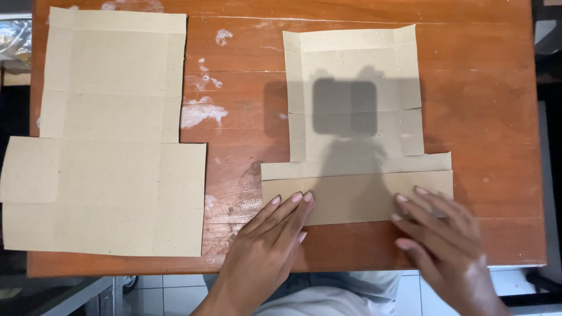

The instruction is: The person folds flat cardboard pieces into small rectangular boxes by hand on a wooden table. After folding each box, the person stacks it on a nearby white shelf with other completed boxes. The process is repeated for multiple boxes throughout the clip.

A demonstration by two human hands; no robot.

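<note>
Worn orange-brown wood fills my view: a wooden table (497, 117) streaked with white paint smears (202, 111), its near edge running just above a white tiled floor (170, 292) and my pale trousers (345, 292). At the far left, off the table, sits a crinkled clear plastic bag (14, 41).

On the right half lies a cut cardboard blank (351, 64), flat, with crease lines and side tabs. Its near flap (351, 199) is folded back over itself, so a darker strip runs left to right close to the table's near edge. A shadow of my head and camera falls across the blank's middle.

My left hand (269, 240) lies flat, fingers held together and stretched out, fingertips pressing the left end of the folded flap. My right hand (445, 240) lies with fingers spread, pressing the flap's right end. Neither hand pinches anything; both bear down from the near side.

A second, larger cardboard sheet (105, 140) lies flat on the left, well apart from my hands, its left edge overhanging the table. Bare wood shows between the two sheets and to the right of the blank.
</note>
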